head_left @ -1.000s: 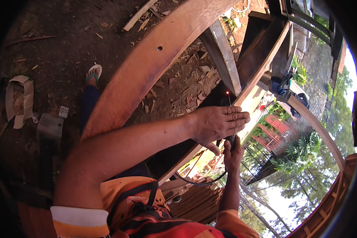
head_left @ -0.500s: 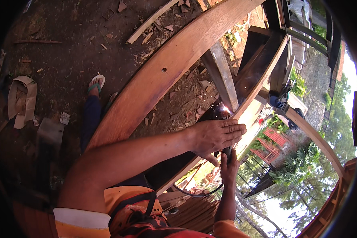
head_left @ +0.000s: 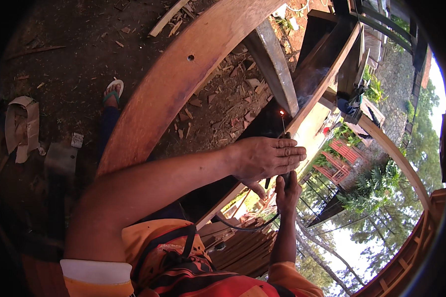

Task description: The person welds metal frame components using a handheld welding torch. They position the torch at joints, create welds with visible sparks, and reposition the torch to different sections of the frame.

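My left hand (head_left: 265,159) is held out flat, fingers straight and side by side, across a long wood-edged dark member (head_left: 323,81). Just below it, my right hand (head_left: 288,190) grips a black welding holder (head_left: 288,175) with a cable (head_left: 248,228) looping down from it. A thin electrode (head_left: 283,123) rises past my left fingers to a small orange glow (head_left: 282,112) at the lower end of a grey metal bar (head_left: 275,62). Faint smoke hangs beside that joint. A broad curved wooden beam (head_left: 191,44) arches over my left forearm.
My foot in a flip-flop (head_left: 112,91) stands on dirt scattered with wood scraps. A torn cardboard piece (head_left: 25,143) lies at left. Stacked planks (head_left: 252,252) are below me. At right are a curved timber (head_left: 396,163), red wooden chairs (head_left: 342,161), plants and trees.
The bright sparks at the electrode tip half a second ago have faded to a small glow with smoke. The view has shifted slightly; my hands keep much the same posture.
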The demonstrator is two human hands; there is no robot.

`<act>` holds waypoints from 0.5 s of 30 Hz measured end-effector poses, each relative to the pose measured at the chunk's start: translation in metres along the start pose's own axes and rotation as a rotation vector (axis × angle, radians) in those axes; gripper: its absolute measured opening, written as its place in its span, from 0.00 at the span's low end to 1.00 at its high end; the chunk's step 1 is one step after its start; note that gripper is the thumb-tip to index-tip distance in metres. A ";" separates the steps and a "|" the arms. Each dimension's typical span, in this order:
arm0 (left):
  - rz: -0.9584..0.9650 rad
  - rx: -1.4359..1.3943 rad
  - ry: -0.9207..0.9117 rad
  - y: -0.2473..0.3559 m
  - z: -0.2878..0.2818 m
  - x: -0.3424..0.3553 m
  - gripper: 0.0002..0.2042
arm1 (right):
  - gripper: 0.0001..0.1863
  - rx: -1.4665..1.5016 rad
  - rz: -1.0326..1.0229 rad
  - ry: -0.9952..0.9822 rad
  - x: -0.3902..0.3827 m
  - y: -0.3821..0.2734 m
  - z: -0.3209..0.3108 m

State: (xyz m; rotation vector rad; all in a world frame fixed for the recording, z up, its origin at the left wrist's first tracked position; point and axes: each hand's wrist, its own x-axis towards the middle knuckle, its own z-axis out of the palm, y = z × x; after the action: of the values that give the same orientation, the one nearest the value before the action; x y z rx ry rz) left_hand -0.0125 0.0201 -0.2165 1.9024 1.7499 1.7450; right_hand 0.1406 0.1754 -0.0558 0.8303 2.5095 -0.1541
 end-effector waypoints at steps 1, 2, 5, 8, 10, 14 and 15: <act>-0.010 0.004 0.004 -0.001 -0.002 0.000 0.58 | 0.23 -0.013 0.007 0.004 0.001 -0.001 -0.001; -0.021 0.008 0.008 -0.001 -0.004 -0.001 0.58 | 0.23 -0.025 0.014 0.008 0.002 -0.001 -0.001; -0.028 -0.031 0.014 -0.002 -0.005 0.000 0.59 | 0.24 -0.049 0.047 -0.008 0.002 0.006 -0.002; -0.034 -0.031 0.000 -0.002 -0.004 0.001 0.59 | 0.25 -0.022 0.020 -0.003 0.004 0.005 -0.001; -0.051 -0.018 0.024 -0.003 -0.002 0.001 0.59 | 0.27 -0.025 0.044 -0.013 0.006 0.012 0.001; -0.076 -0.019 0.054 -0.005 -0.002 0.002 0.58 | 0.28 -0.036 0.041 0.002 0.009 0.009 0.002; -0.075 -0.021 0.051 -0.006 -0.002 0.002 0.58 | 0.28 -0.034 0.044 -0.004 0.011 0.006 0.001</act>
State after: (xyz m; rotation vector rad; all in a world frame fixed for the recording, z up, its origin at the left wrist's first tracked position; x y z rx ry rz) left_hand -0.0191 0.0224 -0.2183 1.7752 1.7876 1.7937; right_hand 0.1371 0.1856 -0.0620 0.8696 2.4815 -0.0973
